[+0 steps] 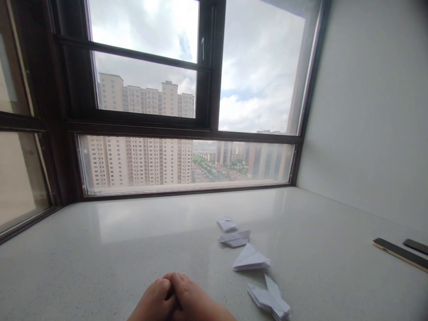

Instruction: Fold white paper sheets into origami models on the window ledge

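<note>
The left hand (154, 302) and right hand (194, 299) rest clasped together on the desk (100, 249), holding nothing. Four folded paper shapes (250, 259) lie in a row to the right.

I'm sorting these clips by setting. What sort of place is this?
Probably a high-rise flat's bay-window ledge: a pale stone sill, dark-framed windows overlooking tower blocks, folded paper pieces beside clasped hands.

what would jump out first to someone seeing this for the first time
The big dark-framed window fills the upper half, with tall apartment blocks and cloudy sky beyond. Below it, four folded white paper pieces trail across the pale speckled sill, right of centre. At the bottom edge the left hand and right hand rest clasped together.
</note>
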The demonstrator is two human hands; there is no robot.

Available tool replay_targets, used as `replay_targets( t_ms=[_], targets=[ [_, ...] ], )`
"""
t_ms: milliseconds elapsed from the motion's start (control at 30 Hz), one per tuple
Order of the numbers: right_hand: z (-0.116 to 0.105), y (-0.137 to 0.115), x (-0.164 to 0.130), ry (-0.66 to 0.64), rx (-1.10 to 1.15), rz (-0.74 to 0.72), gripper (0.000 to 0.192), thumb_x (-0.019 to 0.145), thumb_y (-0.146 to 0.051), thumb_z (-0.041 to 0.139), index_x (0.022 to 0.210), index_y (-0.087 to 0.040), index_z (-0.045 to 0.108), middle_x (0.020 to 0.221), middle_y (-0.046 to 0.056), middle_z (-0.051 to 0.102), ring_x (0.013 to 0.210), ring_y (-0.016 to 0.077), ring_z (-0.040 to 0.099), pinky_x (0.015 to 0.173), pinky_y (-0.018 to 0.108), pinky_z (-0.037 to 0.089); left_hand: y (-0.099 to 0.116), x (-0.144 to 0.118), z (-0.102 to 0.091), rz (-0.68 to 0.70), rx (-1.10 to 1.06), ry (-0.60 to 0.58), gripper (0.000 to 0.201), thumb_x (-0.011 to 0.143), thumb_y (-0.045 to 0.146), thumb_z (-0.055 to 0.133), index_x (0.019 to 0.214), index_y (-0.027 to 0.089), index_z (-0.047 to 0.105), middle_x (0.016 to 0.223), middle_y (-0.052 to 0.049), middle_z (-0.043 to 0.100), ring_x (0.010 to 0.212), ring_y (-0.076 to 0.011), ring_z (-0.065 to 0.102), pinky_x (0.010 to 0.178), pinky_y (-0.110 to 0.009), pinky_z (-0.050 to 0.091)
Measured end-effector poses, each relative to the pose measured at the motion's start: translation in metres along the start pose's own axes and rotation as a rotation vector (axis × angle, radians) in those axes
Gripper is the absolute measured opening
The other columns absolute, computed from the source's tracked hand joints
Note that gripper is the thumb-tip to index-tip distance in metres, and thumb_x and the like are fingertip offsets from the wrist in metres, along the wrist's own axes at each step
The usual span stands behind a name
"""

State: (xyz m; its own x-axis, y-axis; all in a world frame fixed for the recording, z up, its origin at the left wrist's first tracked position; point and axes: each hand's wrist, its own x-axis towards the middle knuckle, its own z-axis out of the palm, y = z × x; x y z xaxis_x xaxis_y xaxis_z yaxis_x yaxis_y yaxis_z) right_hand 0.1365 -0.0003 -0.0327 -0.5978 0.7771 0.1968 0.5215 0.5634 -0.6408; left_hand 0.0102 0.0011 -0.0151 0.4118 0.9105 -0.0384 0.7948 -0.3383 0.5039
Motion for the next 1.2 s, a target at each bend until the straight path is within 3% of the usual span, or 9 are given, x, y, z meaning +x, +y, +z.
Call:
replay_targets(
  t_ms=[267, 667, 867, 967, 1033, 1100, 1167, 1200],
  targets=[
    [-0.003, 0.001, 0.000, -0.035, 0.014, 0.004, 0.056, 0.055, -0.010, 0.047, 0.109, -0.017, 0.039, 0.110, 0.009, 0.050, 0.101, 0.0209, 0.046, 0.086, 0.028, 0.034, -0.002, 0.001, 0.003, -0.018, -0.030, 0.000, 0.029, 0.075, 0.025, 0.037, 0.071, 0.017, 0.065, 0.078, -0.005, 0.068, 0.073, -0.0165, 0.057, 0.064, -0.021, 0.039],
    [-0.011, -0.004, -0.007, -0.050, 0.075, -0.008, 0.059, 0.058, -0.009, 0.048, 0.115, -0.017, 0.039, 0.114, 0.009, 0.049, 0.105, 0.0203, 0.045, 0.089, 0.028, 0.033, 0.001, -0.001, 0.003, 0.020, -0.039, -0.010, 0.032, 0.076, 0.030, 0.037, 0.076, 0.016, 0.066, 0.081, -0.006, 0.068, 0.076, -0.0183, 0.058, 0.066, -0.022, 0.039],
    [-0.025, -0.012, -0.014, -0.143, 0.114, -0.026, 0.071, 0.061, -0.020, 0.059, 0.126, -0.015, 0.030, 0.124, 0.011, 0.041, 0.115, 0.0205, 0.036, 0.095, 0.031, 0.028, 0.003, -0.003, 0.001, 0.054, -0.006, -0.002, 0.033, 0.077, 0.031, 0.036, 0.076, 0.016, 0.065, 0.078, -0.007, 0.068, 0.072, -0.0178, 0.059, 0.062, -0.022, 0.038],
    [-0.048, -0.008, -0.019, -0.136, 0.054, 0.062, 0.065, 0.061, -0.030, 0.063, 0.121, -0.017, 0.040, 0.124, 0.009, 0.043, 0.118, 0.0225, 0.032, 0.096, 0.034, 0.027, 0.002, -0.002, 0.003, 0.087, 0.059, 0.042, 0.043, 0.081, 0.035, 0.029, 0.067, 0.015, 0.064, 0.065, -0.006, 0.066, 0.061, -0.0153, 0.056, 0.057, -0.021, 0.035],
    [-0.074, 0.003, -0.023, 0.033, -0.010, 0.124, 0.056, 0.067, -0.036, 0.059, 0.118, -0.019, 0.043, 0.122, 0.007, 0.045, 0.115, 0.0193, 0.037, 0.093, 0.031, 0.030, 0.001, -0.001, 0.005, 0.097, 0.086, 0.054, 0.050, 0.083, 0.038, 0.024, 0.059, 0.015, 0.062, 0.055, -0.004, 0.062, 0.055, -0.0135, 0.054, 0.055, -0.021, 0.034],
    [-0.106, 0.023, -0.027, 0.208, -0.183, 0.274, 0.043, 0.076, -0.035, 0.048, 0.116, -0.019, 0.044, 0.120, 0.007, 0.047, 0.111, 0.0164, 0.042, 0.089, 0.029, 0.035, 0.000, -0.001, 0.007, 0.103, 0.085, 0.053, 0.053, 0.083, 0.039, 0.023, 0.055, 0.014, 0.060, 0.050, -0.003, 0.059, 0.051, -0.0122, 0.052, 0.054, -0.021, 0.033],
    [-0.137, 0.050, -0.031, 0.336, -0.484, 0.509, 0.040, 0.078, -0.034, 0.044, 0.114, -0.018, 0.046, 0.120, 0.007, 0.048, 0.112, 0.0157, 0.040, 0.094, 0.029, 0.027, 0.000, 0.000, 0.008, 0.106, 0.081, 0.064, 0.052, 0.083, 0.038, 0.024, 0.053, 0.014, 0.059, 0.049, -0.002, 0.058, 0.049, -0.0114, 0.050, 0.053, -0.020, 0.032],
    [-0.149, 0.064, -0.034, 0.357, -0.527, 0.566, 0.041, 0.079, -0.033, 0.043, 0.116, -0.015, 0.044, 0.121, 0.010, 0.046, 0.115, 0.0179, 0.037, 0.096, 0.032, 0.023, 0.000, 0.000, 0.008, 0.105, 0.082, 0.071, 0.052, 0.083, 0.038, 0.024, 0.053, 0.014, 0.059, 0.048, -0.002, 0.057, 0.049, -0.0111, 0.049, 0.052, -0.020, 0.032]
  ],
)
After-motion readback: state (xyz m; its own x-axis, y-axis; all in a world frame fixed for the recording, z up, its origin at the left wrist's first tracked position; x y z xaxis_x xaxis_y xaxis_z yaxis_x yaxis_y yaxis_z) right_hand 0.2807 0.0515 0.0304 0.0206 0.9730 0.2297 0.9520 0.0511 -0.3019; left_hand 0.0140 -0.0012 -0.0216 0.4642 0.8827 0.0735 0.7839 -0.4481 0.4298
